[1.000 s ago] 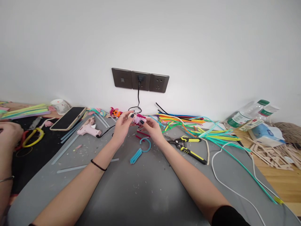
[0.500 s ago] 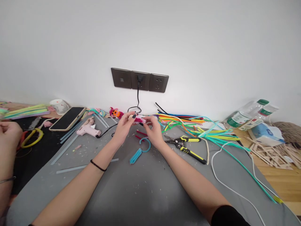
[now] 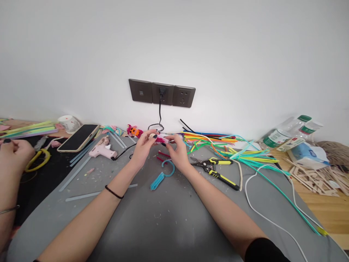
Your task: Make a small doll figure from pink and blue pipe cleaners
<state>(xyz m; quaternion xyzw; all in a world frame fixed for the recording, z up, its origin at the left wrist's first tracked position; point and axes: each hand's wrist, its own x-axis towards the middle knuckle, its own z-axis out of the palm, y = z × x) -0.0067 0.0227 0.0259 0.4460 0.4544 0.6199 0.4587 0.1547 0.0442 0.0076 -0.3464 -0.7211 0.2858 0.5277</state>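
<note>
Both my hands meet above the grey mat (image 3: 169,218), near the wall. My left hand (image 3: 144,147) pinches a small pink pipe-cleaner piece (image 3: 161,138) from the left, fingers closed round it. My right hand (image 3: 178,151) grips the same piece from the right with closed fingertips. Just below my hands lie a blue bent pipe cleaner (image 3: 160,175) and short red bits (image 3: 163,155). Yellow-and-black pliers (image 3: 218,171) lie right of my right wrist.
A pink glue gun (image 3: 102,151), glue sticks (image 3: 81,171), a phone (image 3: 79,137) and a cup (image 3: 68,123) lie at left. Another person's hand (image 3: 13,156) is at the far left by yellow scissors (image 3: 38,160). Coloured pipe cleaners (image 3: 218,142), a white cord (image 3: 261,214), bottles (image 3: 289,133) and wooden sticks (image 3: 316,178) fill the right.
My hands have lifted slightly and closed in on the pink piece, the right hand turning over it. The other person's hand at far left has shifted a little to the right.
</note>
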